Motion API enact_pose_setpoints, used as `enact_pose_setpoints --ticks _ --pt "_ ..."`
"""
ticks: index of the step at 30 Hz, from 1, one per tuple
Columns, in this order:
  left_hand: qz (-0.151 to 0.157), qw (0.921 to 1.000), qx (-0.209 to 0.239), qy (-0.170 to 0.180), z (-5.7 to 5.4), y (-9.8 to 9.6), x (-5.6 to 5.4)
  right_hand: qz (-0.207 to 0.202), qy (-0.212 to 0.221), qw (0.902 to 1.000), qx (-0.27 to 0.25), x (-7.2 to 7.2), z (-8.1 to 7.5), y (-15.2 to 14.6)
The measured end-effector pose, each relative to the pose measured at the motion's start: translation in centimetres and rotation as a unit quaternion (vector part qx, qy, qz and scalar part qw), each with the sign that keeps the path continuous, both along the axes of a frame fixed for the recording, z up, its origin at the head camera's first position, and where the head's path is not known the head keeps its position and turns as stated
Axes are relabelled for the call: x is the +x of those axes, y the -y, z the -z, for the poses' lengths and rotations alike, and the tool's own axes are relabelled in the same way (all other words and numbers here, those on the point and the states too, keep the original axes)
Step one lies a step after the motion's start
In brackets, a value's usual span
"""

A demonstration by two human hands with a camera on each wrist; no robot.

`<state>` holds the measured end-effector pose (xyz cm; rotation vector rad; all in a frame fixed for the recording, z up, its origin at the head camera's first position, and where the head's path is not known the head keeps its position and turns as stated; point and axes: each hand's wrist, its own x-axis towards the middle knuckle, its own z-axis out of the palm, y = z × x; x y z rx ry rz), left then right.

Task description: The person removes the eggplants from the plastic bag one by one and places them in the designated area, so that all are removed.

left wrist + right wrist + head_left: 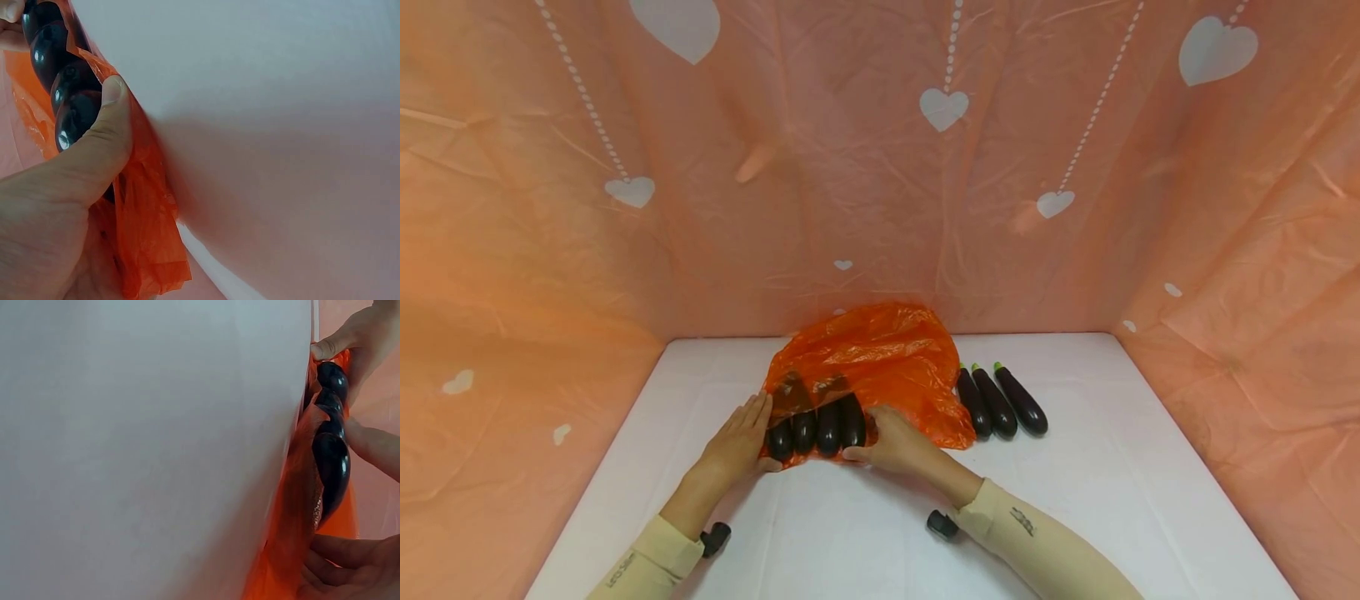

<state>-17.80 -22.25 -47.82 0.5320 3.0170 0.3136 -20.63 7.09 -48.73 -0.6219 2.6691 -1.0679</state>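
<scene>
Several dark, glossy eggplants (828,429) lie side by side in the mouth of an orange plastic bag (880,342), their rounded ends facing me. Their far parts show dimly through the film. At the row's left end, my left hand (735,437) rests against the bag with straight fingers. Its thumb (112,119) lies on the bag's edge beside the nearest eggplant (78,119). My right hand (891,442) touches the right end of the row, thumb (375,447) against the eggplants and fingers (350,562) spread beside the bag, partly hidden.
Three more eggplants (996,404) with green stem ends lie on the white table (1075,500), just right of the bag. Orange sheeting with white hearts (850,208) hangs behind and along both sides.
</scene>
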Motion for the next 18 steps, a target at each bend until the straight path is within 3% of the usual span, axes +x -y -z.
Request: enact_pose_setpoints --ticks 9,18 --pt "0.002 0.9999 0.009 -0.007 0.42 0.08 0.0 -0.007 -0.004 1.0 0.005 -0.2 0.21 0.01" --pt "0.001 1.0 0.006 -0.001 0.05 0.02 0.05 0.0 -0.002 0.9999 0.012 -0.08 0.17 -0.22"
